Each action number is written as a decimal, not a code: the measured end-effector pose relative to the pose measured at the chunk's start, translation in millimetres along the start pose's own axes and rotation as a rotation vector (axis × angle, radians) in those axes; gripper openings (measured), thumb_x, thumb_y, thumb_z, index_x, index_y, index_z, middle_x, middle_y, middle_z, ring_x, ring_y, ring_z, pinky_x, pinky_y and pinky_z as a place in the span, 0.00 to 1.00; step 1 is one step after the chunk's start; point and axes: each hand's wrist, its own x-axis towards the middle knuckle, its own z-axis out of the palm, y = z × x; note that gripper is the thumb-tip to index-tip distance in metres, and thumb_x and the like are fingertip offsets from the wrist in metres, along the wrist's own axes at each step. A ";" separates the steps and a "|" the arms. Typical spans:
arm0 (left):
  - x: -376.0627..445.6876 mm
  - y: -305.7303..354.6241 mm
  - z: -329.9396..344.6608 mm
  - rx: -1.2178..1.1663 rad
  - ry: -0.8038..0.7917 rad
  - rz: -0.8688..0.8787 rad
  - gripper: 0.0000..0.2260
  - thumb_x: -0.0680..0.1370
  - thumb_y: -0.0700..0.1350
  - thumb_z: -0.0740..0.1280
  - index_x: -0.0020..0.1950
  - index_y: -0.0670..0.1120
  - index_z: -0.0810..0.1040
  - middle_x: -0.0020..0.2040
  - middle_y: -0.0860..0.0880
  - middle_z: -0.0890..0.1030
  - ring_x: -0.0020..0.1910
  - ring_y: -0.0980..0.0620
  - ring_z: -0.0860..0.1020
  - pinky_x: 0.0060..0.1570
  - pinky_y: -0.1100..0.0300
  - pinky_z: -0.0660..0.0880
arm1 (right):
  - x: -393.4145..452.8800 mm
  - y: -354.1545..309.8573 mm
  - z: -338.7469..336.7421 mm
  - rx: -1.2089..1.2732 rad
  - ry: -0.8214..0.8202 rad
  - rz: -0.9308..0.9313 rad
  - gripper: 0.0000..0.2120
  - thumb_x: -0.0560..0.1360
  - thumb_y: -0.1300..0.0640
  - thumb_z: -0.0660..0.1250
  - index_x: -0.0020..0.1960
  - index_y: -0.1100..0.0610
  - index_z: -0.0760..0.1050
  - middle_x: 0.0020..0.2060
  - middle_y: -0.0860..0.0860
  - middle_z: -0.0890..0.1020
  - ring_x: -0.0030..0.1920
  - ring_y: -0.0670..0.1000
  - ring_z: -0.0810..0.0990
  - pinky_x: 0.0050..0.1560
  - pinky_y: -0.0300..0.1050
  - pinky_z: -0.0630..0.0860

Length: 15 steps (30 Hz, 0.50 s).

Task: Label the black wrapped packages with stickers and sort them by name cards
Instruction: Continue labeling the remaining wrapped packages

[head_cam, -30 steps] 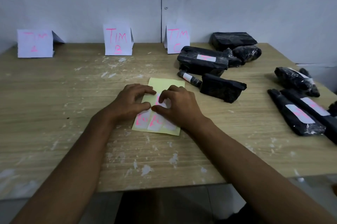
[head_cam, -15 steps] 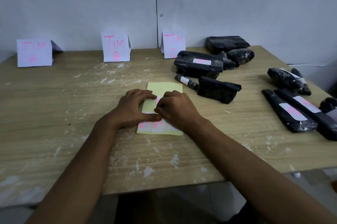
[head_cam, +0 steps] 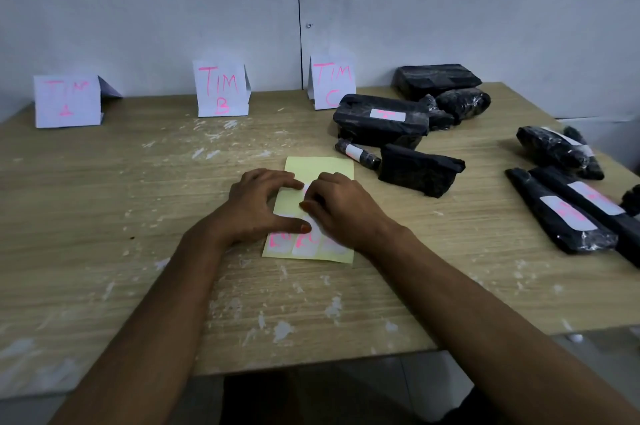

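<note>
A yellow sticker sheet [head_cam: 322,166] lies flat at the table's middle, with white pink-lettered stickers [head_cam: 299,244] along its near edge. My left hand [head_cam: 258,206] presses the sheet down with spread fingers and an outstretched thumb. My right hand [head_cam: 341,208] has curled fingers and pinches the edge of a white sticker [head_cam: 308,196] on the sheet. Name cards TIM A [head_cam: 67,101], TIM B [head_cam: 221,89] and TIM C [head_cam: 332,80] stand along the wall. An unlabelled black package [head_cam: 419,170] lies right of the sheet.
By card C lie a labelled black block [head_cam: 381,120], a small labelled roll [head_cam: 356,152], another block [head_cam: 436,78] and a lump [head_cam: 462,102]. At the right edge lie labelled long packages [head_cam: 561,213] and a bundle [head_cam: 557,147]. The wooden table [head_cam: 138,199] is flecked with white.
Both hands stay on the sheet. My right fingers have curled tighter on the sticker's edge, and my left thumb has slid down toward the lower row of stickers.
</note>
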 end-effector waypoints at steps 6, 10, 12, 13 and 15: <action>0.9 -1.5 -0.8 -0.001 -0.016 -0.012 0.36 0.54 0.75 0.67 0.62 0.68 0.69 0.71 0.62 0.67 0.74 0.55 0.55 0.73 0.44 0.55 | -1.1 5.5 0.5 0.175 0.005 0.093 0.07 0.80 0.55 0.65 0.48 0.59 0.77 0.44 0.53 0.78 0.43 0.51 0.74 0.44 0.48 0.71; 1.6 -2.1 -0.3 0.019 -0.016 -0.013 0.37 0.54 0.76 0.66 0.62 0.68 0.69 0.72 0.61 0.66 0.74 0.53 0.55 0.73 0.44 0.54 | -0.9 6.7 -2.7 0.240 -0.013 0.149 0.07 0.79 0.56 0.65 0.48 0.59 0.78 0.42 0.52 0.78 0.42 0.48 0.73 0.39 0.38 0.66; 1.2 -1.5 -0.1 0.018 -0.016 -0.015 0.38 0.55 0.76 0.66 0.63 0.67 0.69 0.73 0.61 0.66 0.74 0.54 0.55 0.73 0.45 0.54 | -1.5 7.4 -5.0 0.267 -0.011 0.157 0.07 0.79 0.55 0.66 0.47 0.58 0.79 0.41 0.51 0.78 0.41 0.47 0.74 0.38 0.33 0.66; 1.1 -1.4 -0.1 0.021 -0.016 -0.015 0.39 0.54 0.76 0.66 0.64 0.66 0.70 0.73 0.61 0.66 0.74 0.54 0.55 0.73 0.46 0.54 | -2.1 7.6 -6.1 0.281 -0.009 0.160 0.08 0.80 0.55 0.65 0.46 0.57 0.79 0.40 0.51 0.78 0.40 0.48 0.74 0.38 0.33 0.66; 1.3 -0.9 -0.2 0.033 -0.020 -0.011 0.41 0.54 0.77 0.65 0.65 0.65 0.71 0.73 0.61 0.66 0.75 0.53 0.55 0.73 0.46 0.54 | -3.2 9.1 -8.6 0.298 0.001 0.161 0.11 0.81 0.54 0.63 0.45 0.56 0.81 0.39 0.52 0.79 0.40 0.49 0.76 0.40 0.41 0.69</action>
